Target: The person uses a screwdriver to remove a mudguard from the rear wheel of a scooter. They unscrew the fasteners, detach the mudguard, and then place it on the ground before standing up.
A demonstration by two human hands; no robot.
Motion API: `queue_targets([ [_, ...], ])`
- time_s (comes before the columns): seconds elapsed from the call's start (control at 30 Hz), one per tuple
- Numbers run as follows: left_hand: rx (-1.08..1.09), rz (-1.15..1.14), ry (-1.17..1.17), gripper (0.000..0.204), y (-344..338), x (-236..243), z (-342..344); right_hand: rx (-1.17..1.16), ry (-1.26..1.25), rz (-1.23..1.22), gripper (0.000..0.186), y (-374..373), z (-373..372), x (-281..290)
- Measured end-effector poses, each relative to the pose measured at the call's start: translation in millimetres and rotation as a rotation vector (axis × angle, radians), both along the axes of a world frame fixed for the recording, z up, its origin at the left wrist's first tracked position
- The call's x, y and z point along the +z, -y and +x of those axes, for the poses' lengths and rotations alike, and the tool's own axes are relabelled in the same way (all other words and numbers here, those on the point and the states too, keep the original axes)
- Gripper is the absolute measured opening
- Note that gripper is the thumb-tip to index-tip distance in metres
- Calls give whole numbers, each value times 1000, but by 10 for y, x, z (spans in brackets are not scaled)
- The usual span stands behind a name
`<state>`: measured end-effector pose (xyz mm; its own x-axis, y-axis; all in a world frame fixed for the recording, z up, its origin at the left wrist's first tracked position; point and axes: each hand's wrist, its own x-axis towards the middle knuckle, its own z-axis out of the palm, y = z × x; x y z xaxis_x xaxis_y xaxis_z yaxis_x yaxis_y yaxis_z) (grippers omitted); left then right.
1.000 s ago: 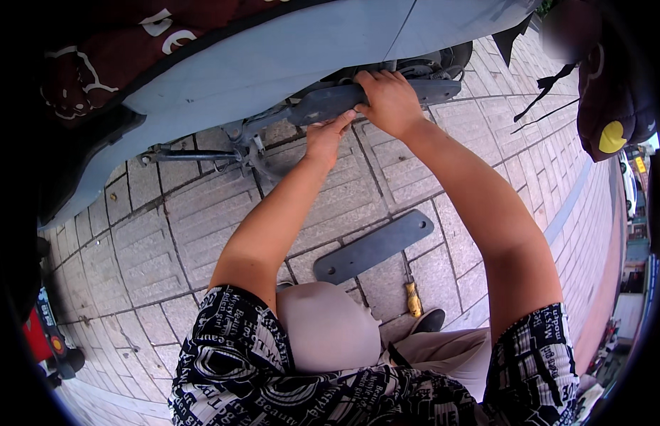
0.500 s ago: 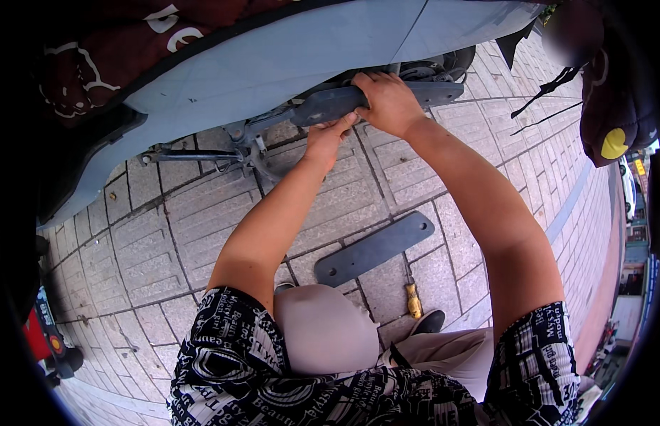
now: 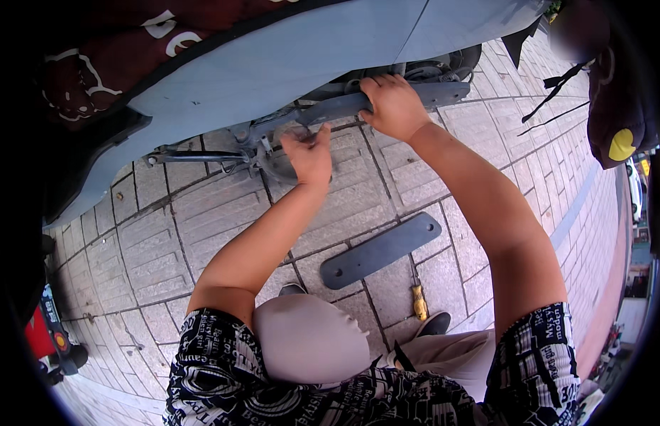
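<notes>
- Head view: right hand (image 3: 399, 106) curled over strip (image 3: 447, 94), thumb at its lower edge; strip lies along underside of blue-grey panel (image 3: 273, 64).
- Left hand (image 3: 310, 160) near strip's left end, thumb and blurred fingers parted.
- Plate (image 3: 381, 250) flat on paving (image 3: 223, 231), screwdriver (image 3: 419, 302) just beside.

**Single Fisheye, Worn High, Facing Down**

The left head camera looks down and forward over the shirt (image 3: 309, 406) and knee (image 3: 309, 341), nearest at the lower edge. The left hand (image 3: 310, 157) and right hand (image 3: 397, 106) sit farther out, above centre; the panel (image 3: 273, 67) slants across the top. Straight edges bend toward the dark rim.
</notes>
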<state>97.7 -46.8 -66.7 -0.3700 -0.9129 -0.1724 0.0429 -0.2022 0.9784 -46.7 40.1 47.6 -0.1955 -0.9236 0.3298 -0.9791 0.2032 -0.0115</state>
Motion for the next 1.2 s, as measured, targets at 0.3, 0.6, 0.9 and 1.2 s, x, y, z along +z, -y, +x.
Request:
queue_targets([
  [0.3,-44,-447,-145,37,66,265,230,128,-82,-119,32,-111,41,-47],
  [0.6,-140,-553,-257,29,93,116,306,115,-129,-101,31,-219,112,-62],
  [0.9,-116,-635,-146,28,64,196,386,97,-153,-63,33,-241,139,-44],
  [1.2,-85,-722,-81,27,64,240,401,86,-145,-72,34,-229,140,-64],
])
